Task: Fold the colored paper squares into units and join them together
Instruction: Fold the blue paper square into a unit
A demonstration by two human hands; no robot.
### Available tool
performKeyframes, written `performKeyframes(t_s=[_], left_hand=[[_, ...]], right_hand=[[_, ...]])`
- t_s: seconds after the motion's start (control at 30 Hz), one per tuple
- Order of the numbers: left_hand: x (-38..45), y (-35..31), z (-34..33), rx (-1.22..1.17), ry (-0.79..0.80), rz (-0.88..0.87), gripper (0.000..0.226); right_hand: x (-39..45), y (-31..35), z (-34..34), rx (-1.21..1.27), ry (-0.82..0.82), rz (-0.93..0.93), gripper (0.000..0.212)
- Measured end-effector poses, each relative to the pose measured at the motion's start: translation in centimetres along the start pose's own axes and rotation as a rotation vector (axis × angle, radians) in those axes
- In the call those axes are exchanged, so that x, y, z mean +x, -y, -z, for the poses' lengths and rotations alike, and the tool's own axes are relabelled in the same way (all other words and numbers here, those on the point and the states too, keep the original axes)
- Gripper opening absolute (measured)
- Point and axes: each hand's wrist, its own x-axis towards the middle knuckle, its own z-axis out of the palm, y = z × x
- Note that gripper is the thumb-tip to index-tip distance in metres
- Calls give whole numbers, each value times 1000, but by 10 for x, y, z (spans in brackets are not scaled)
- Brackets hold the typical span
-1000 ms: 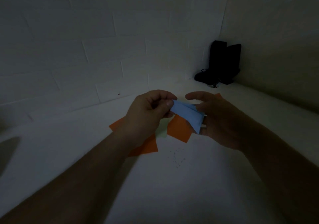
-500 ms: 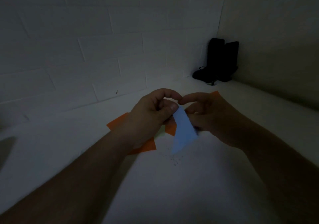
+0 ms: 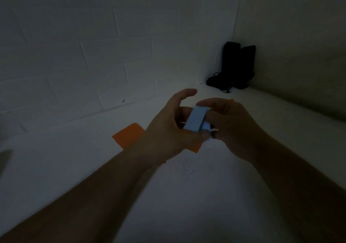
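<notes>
A folded light blue paper unit [image 3: 196,120] is held above the white table between both hands. My left hand [image 3: 169,130] grips its lower left edge with the thumb, its index finger lifted and curved above. My right hand [image 3: 230,125] holds the unit's right side, with its index finger over the top end. Orange paper squares [image 3: 129,135] lie flat on the table under the hands, largely hidden by my left wrist. One more orange corner [image 3: 231,100] peeks out behind my right hand.
A black object with a cord [image 3: 234,68] stands in the far right corner where the tiled wall meets the side wall. The white table [image 3: 187,196] spreads out in front, with small dark specks [image 3: 185,169] near its middle. The scene is dim.
The blue unit has turned from hanging downward to lying tilted upward between the hands. My left index finger has lifted off it. The view has shifted slightly.
</notes>
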Motion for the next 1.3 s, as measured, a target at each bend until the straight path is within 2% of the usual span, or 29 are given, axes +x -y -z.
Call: performKeyframes(t_s=[0.1,0.2,0.33,0.47,0.53,0.63,0.73,0.87,1.0,1.1,1.3], left_hand=[[0,-2,3,-134,-85,21,69],[0,-4,6,-229,-155,45,54],[4,-4,9,-408,-219,119,61],[5,0,10,-399,-208,107,68],[7,1,10,-402,-208,105,70],[9,3,12,-397,-219,128,71],[9,5,11,-448,-210,172,70],[8,3,7,-559,-210,207,49],[6,2,7,-619,-139,225,33],[7,2,6,-597,-188,229,29],[7,2,5,-429,-294,215,17]], right_hand=[[3,2,1,63,-33,-36,27],[3,3,1,99,-19,-93,14],[1,6,3,218,67,-160,13],[3,5,4,303,81,-234,26],[3,3,5,297,81,-238,16],[1,4,4,242,75,-156,5],[-2,6,-1,236,50,-21,8],[-1,5,-3,228,-17,55,5],[0,4,-4,166,-62,77,1],[1,2,-6,107,-105,105,3],[2,3,-4,178,-142,135,19]])
